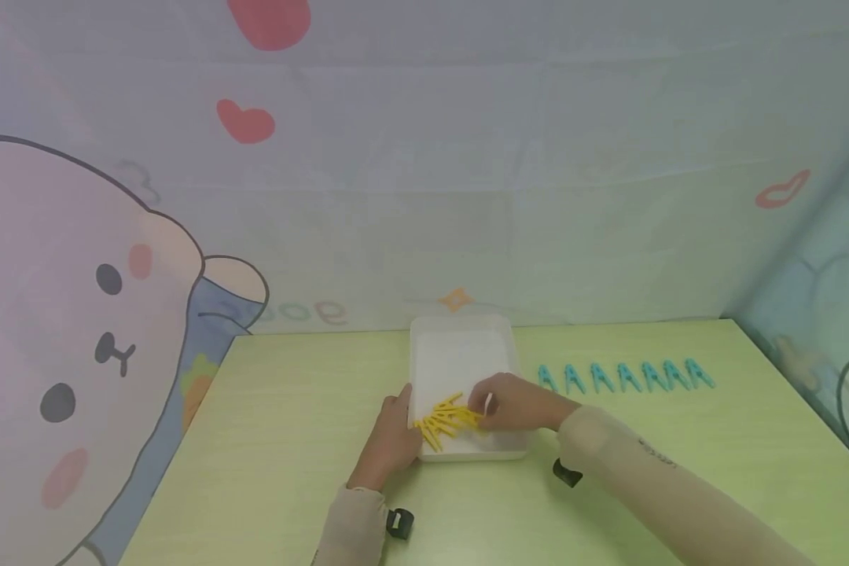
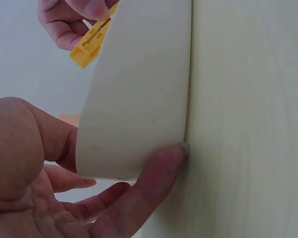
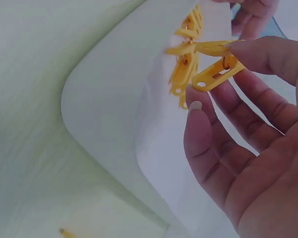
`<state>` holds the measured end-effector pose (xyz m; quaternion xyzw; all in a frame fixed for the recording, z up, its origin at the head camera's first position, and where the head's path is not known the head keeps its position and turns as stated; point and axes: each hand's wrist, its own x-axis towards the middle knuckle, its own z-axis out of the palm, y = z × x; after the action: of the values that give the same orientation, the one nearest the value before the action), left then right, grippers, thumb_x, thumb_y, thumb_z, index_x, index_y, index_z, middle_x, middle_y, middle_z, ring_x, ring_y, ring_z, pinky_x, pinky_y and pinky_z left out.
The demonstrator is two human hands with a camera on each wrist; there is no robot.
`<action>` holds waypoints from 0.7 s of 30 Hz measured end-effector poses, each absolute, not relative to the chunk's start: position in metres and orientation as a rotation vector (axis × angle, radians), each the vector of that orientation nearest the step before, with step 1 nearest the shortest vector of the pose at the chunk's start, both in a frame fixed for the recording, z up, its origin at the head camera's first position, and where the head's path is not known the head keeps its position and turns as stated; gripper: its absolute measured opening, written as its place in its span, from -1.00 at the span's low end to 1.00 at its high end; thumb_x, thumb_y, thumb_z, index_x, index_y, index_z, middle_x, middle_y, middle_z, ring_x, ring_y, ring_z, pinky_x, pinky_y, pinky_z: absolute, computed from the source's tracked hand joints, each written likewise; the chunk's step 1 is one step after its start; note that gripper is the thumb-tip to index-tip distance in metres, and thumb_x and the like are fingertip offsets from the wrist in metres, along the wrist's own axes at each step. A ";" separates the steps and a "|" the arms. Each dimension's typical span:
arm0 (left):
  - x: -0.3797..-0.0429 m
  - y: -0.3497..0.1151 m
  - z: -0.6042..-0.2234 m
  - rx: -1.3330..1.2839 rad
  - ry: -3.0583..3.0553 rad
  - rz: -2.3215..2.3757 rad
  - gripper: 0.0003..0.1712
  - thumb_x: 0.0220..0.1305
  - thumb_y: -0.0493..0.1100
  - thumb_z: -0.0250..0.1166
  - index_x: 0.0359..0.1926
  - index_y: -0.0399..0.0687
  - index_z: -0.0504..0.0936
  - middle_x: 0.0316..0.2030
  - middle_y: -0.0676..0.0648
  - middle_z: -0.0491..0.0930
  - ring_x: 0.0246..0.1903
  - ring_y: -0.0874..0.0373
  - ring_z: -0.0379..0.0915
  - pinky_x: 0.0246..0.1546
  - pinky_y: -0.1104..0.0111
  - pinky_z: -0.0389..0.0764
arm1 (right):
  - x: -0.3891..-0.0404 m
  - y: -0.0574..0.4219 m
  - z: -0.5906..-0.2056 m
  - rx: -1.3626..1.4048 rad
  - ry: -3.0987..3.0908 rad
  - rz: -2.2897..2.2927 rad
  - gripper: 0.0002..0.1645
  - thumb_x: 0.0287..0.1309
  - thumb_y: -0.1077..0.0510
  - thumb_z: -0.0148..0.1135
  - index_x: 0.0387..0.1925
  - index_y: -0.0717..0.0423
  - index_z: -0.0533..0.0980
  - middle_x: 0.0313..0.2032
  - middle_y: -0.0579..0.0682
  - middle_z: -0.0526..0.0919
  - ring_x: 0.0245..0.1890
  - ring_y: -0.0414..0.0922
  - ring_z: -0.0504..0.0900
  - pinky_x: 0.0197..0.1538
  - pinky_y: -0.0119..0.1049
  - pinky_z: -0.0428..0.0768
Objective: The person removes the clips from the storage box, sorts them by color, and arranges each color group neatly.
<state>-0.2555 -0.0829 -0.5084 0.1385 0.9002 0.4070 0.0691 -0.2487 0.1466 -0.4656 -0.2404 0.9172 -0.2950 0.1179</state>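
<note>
A white tray (image 1: 463,346) lies on the table, with a bunch of yellow clothespins (image 1: 444,418) in its near left part. At the tray's left side my left hand (image 1: 394,436) grips the wall; the left wrist view shows fingers (image 2: 159,173) against its outside. Over the near right part of the tray is my right hand (image 1: 516,402), pinching a yellow clothespin (image 3: 216,78) between thumb and fingers. Behind it in the right wrist view are the other yellow clothespins (image 3: 186,69), bunched together and overlapping.
Several teal clothespins (image 1: 628,377) stand in a row to the right of the tray, on the light green table (image 1: 311,393). A printed cloth backdrop (image 1: 424,157) rises behind the table's far edge. Each wrist carries a small black device (image 1: 399,523).
</note>
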 end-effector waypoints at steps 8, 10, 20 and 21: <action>-0.257 -0.082 -0.512 0.423 2.706 1.216 -0.17 0.02 -0.40 0.01 0.37 -0.23 -0.02 0.13 -0.31 0.18 -0.16 -0.01 0.30 -0.18 0.21 0.40 | -0.248 0.174 -0.460 -0.538 2.711 -1.060 -0.87 0.00 0.08 0.28 -0.33 -0.10 0.55 -0.32 -0.21 0.55 -0.31 -0.22 0.53 -0.24 -0.28 0.50; -0.258 -0.082 -0.513 0.419 2.701 1.215 -0.17 0.02 -0.40 0.01 0.37 -0.23 -0.02 0.14 -0.31 0.18 -0.15 -0.01 0.29 -0.19 0.22 0.40 | -0.245 0.182 -0.461 -0.490 2.726 -1.087 -0.86 0.01 0.06 0.28 -0.32 -0.09 0.55 -0.31 -0.18 0.55 -0.30 -0.20 0.53 -0.26 -0.27 0.50; -0.258 -0.081 -0.513 0.409 2.683 1.237 -0.15 0.02 -0.41 0.01 0.38 -0.20 -0.04 0.12 -0.30 0.18 -0.21 0.00 0.32 -0.36 0.31 0.43 | -0.239 0.214 -0.474 -0.296 2.720 -1.214 -0.74 -0.03 -0.02 0.31 -0.26 -0.06 0.55 -0.31 -0.12 0.56 -0.29 -0.15 0.56 -0.28 -0.26 0.52; -0.257 -0.081 -0.513 0.406 2.683 1.237 -0.15 0.02 -0.41 0.01 0.38 -0.20 -0.04 0.12 -0.30 0.18 -0.21 0.00 0.31 -0.34 0.30 0.42 | -0.238 0.217 -0.474 -0.299 2.728 -1.221 -0.72 -0.03 -0.03 0.31 -0.25 -0.05 0.55 -0.30 -0.11 0.56 -0.29 -0.15 0.56 -0.27 -0.25 0.52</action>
<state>-0.2572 -0.0813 -0.5129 0.1358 0.8968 0.4135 0.0798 -0.2384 0.2169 -0.4743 -0.0992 0.9060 -0.4056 0.0687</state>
